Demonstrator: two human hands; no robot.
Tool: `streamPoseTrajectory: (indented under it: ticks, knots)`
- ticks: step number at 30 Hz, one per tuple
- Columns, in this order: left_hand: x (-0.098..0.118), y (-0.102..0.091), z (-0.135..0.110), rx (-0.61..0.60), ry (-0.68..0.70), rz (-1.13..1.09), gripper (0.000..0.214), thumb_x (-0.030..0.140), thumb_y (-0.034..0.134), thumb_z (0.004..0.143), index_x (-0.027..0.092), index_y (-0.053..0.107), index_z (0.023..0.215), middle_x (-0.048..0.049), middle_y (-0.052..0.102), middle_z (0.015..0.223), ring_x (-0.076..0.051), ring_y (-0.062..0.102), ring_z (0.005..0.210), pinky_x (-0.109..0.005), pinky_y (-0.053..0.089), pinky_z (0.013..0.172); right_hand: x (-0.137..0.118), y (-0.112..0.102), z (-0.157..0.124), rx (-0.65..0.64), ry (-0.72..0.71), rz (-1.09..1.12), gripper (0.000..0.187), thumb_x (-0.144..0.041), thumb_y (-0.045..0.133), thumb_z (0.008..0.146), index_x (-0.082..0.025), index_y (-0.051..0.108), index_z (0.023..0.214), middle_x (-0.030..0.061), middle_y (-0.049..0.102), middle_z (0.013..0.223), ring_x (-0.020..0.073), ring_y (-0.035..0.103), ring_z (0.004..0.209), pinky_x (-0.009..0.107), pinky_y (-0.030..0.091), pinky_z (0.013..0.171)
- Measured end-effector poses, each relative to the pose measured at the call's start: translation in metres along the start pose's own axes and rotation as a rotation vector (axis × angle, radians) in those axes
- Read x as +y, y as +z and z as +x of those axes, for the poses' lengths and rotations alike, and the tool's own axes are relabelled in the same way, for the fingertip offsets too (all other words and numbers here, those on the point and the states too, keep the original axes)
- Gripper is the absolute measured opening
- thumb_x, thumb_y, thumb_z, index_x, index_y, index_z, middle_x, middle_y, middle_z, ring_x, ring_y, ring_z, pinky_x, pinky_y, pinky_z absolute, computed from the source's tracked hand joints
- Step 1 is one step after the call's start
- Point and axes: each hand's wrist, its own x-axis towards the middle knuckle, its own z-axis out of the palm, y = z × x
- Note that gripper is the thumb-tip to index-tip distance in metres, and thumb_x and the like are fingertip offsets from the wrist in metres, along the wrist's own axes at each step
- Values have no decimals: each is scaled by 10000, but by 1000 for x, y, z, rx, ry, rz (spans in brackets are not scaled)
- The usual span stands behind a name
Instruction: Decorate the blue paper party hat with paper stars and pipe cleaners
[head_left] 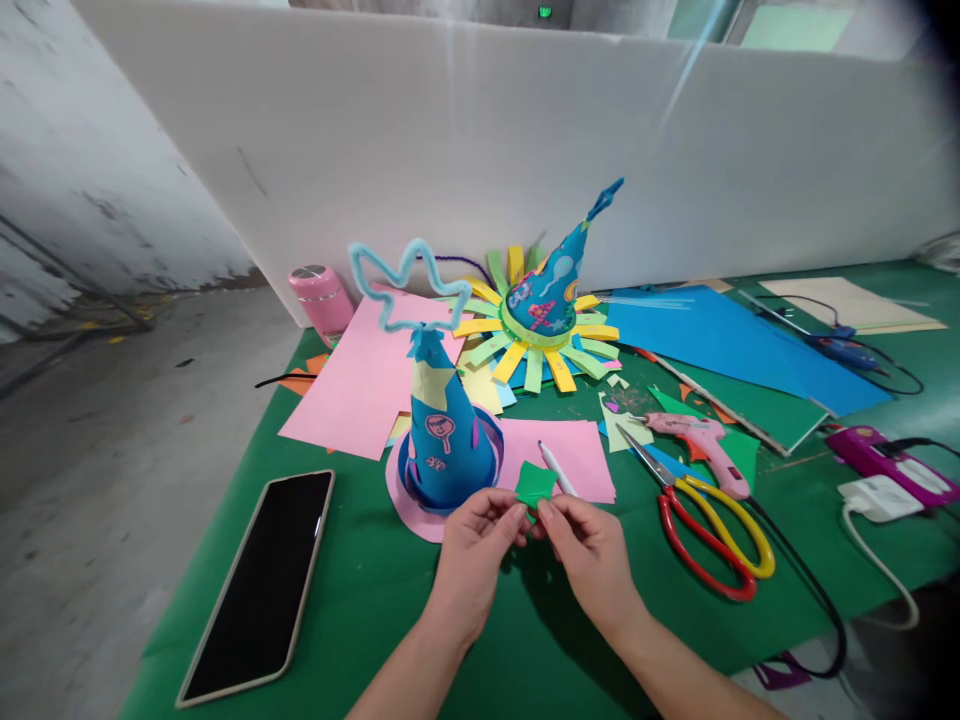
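Between my two hands is a small piece of green paper [536, 482], pinched at its lower edge. My left hand [482, 540] grips it with thumb and fingertips closed. On the other side, my right hand [589, 555] pinches it the same way. Just beyond my left hand stands a blue paper cone hat [439, 430] on a pink brim, topped by a light-blue fuzzy wire bent into a wavy outline. A white marker [556, 468] lies on pink paper [592, 450] behind my right hand.
Scissors [705, 520] with red and yellow handles and a pink glue gun [701, 445] lie to the right. Farther back is a second hat [551, 285] with yellow-green strips. A phone [262, 580] lies left; a purple power strip [892, 465] is at the right edge.
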Motion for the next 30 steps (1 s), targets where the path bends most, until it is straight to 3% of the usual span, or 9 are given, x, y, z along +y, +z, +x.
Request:
streamPoseTrajectory:
  ticks: [10, 19, 30]
  knots:
    - [1, -1, 1, 21, 5, 12, 102, 215, 656, 673, 134, 593, 668, 10, 572, 574, -72, 490, 543, -178, 397, 554, 3, -1, -1, -10, -44, -94, 297, -302, 463, 823, -127, 548, 598, -35, 400, 499, 74, 329, 477, 202, 268, 445]
    - [3, 1, -1, 22, -65, -128, 135, 219, 686, 635, 131, 584, 633, 18, 552, 538, -61, 465, 520, -165, 379, 536, 3, -1, -2, -12, -91, -152, 292, -293, 464, 825, -132, 539, 594, -37, 387, 505, 80, 344, 486, 202, 274, 463]
    - [4, 0, 0, 19, -33, -14, 103, 219, 664, 655, 141, 598, 642, 13, 561, 556, -73, 471, 539, -177, 378, 548, 4, -4, -3, -29, -73, -167, 310, -332, 459, 824, -135, 562, 609, -40, 390, 488, 82, 341, 464, 202, 273, 438]
